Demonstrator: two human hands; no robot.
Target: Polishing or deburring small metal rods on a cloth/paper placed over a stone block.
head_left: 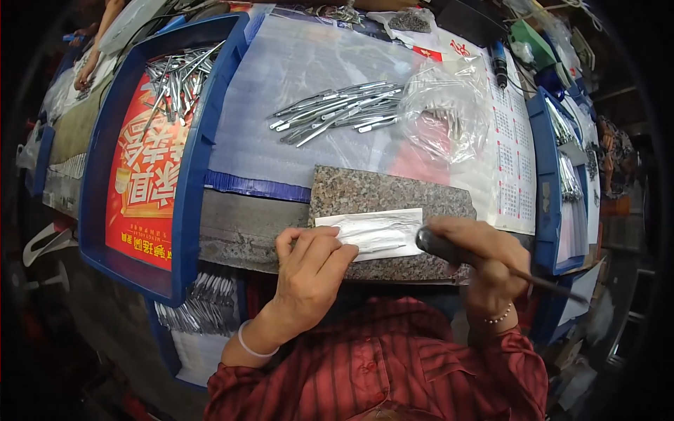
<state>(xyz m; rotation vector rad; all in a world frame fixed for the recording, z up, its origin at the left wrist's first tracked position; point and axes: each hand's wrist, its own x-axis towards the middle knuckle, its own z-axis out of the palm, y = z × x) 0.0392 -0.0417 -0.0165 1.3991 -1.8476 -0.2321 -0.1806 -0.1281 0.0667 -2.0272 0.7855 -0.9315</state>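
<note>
My left hand (312, 270) bends over a white sheet (379, 223) on a speckled granite slab (393, 191). Its fingers are closed at the near end of a slim silver metal strip (382, 249), which lies flat on the sheet; the fingertips hide that end. Over the slab's right side, my right hand (484, 256) is closed round a tool (442, 247) with a thick, dark, rounded end and a thin brown rod. The rounded end points left, above the sheet's right edge, and the rod slants out to the lower right.
Beyond the slab, a pile of silver metal strips (337, 109) lies beside a clear plastic bag (449, 105). A blue tray (186, 203) with more strips stands left, another blue bin (544, 175) right. A power tool (499, 63) lies far right. Another person's hand (86, 74) shows far left.
</note>
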